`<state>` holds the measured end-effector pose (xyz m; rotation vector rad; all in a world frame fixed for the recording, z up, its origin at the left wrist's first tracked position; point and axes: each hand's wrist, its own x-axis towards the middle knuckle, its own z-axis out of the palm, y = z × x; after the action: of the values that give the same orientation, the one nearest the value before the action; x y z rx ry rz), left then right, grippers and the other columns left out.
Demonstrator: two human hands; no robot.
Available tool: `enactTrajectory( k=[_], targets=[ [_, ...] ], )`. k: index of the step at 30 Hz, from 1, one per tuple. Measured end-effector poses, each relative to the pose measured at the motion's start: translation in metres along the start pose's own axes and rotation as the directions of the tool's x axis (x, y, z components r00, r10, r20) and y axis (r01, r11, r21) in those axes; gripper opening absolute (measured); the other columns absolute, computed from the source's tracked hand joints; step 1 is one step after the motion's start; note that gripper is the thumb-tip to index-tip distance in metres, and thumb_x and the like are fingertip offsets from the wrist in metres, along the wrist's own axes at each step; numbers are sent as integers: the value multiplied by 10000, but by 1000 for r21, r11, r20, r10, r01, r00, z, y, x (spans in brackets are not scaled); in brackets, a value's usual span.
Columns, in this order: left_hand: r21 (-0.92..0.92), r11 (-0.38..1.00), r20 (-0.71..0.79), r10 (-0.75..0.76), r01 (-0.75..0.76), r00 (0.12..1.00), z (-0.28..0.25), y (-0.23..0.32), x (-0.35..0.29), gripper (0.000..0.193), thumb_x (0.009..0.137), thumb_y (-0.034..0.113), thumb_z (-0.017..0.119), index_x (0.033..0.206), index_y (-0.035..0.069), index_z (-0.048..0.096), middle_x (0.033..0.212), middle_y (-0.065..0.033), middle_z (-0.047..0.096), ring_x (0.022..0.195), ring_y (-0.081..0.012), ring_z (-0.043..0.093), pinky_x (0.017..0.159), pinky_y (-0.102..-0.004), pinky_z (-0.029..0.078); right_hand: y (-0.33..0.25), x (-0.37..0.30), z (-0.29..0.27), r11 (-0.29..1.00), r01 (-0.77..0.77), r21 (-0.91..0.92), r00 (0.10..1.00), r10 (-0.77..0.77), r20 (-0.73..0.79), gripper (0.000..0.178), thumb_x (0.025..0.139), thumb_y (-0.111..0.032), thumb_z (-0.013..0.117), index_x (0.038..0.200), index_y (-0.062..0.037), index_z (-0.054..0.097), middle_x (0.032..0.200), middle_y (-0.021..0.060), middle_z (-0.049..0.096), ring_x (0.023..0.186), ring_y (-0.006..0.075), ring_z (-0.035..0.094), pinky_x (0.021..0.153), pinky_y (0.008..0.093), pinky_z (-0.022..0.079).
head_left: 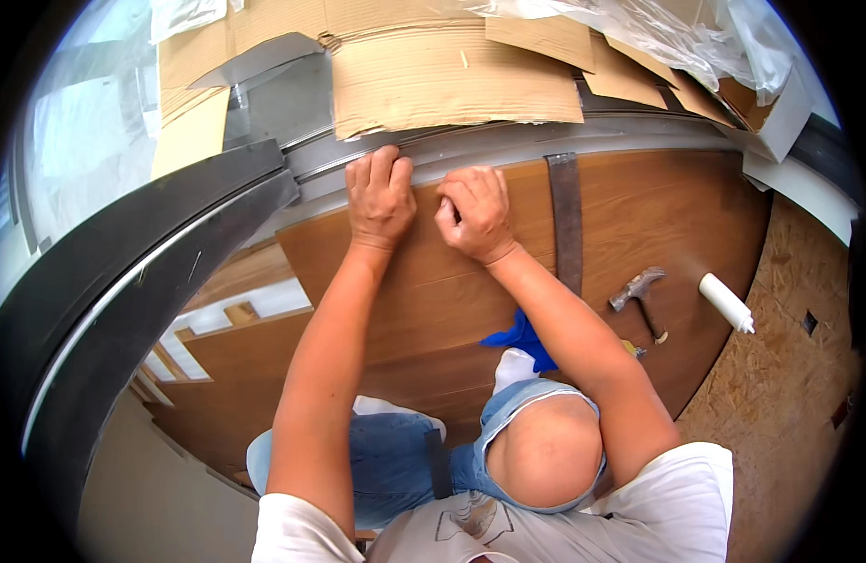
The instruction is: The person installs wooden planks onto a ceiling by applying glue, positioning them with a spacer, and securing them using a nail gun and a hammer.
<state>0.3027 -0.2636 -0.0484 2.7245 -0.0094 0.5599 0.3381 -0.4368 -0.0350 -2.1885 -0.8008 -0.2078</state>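
Both my hands are at the far edge of the brown wood floorboards point(433, 291), beside the grey metal track of a sill point(522, 141). My left hand point(381, 199) is closed, knuckles up, its curled fingers resting at the track just below a cardboard sheet point(452, 80). To its right, my right hand point(477, 214) is curled into a loose fist over the board edge. Anything inside either hand is hidden. Right of my right hand, a dark flat metal bar point(565, 220) lies across the boards, its far end by the sill.
A claw hammer point(638, 293) and a white tube with a nozzle point(727, 302) lie to the right. A blue cloth point(522, 340) is by my foot. A dark frame point(151, 239) curves along the left. Clear plastic sheeting point(658, 38) covers cardboard beyond; chipboard floor point(771, 328) shows at right.
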Motion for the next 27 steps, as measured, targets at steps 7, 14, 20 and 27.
enactTrajectory(
  k=[7, 14, 20, 27],
  targets=[
    [-223, 945, 174, 280, -239, 944, -3, 1, 2, 168, 773, 94, 674, 935, 57, 653, 994, -88, 667, 813, -242, 628, 714, -359, 537, 5, -6, -2, 992, -62, 114, 997, 58, 40, 134, 659, -16, 653, 668, -101, 549, 694, 61, 545, 647, 269, 547, 571, 383, 469],
    [-225, 947, 231, 281, -230, 931, -3, 0, 4, 279, 777, 95, 685, 1047, 28, 679, 1002, -95, 683, 820, -231, 657, 722, -340, 555, 5, -6, -2, 983, -133, 126, 988, 121, 100, 128, 669, -10, 663, 674, -105, 576, 685, 49, 556, 634, 262, 550, 553, 369, 468],
    [-260, 945, 321, 278, -198, 905, -2, -1, 4, 345, 801, 107, 698, 1129, 1, 683, 1002, -111, 688, 812, -249, 663, 720, -351, 560, 8, -5, 0, 981, -150, 126, 985, 137, 109, 133, 675, -25, 683, 684, -114, 584, 704, 41, 568, 646, 253, 563, 558, 362, 479],
    [-243, 949, 347, 280, -202, 895, -5, 0, 7, 360, 823, 92, 683, 1162, -30, 676, 1023, -155, 693, 832, -277, 681, 721, -376, 576, 7, 0, -2, 982, -161, 100, 979, 146, 140, 131, 699, -42, 706, 694, -108, 593, 725, 42, 568, 660, 251, 566, 572, 358, 498]
  ],
)
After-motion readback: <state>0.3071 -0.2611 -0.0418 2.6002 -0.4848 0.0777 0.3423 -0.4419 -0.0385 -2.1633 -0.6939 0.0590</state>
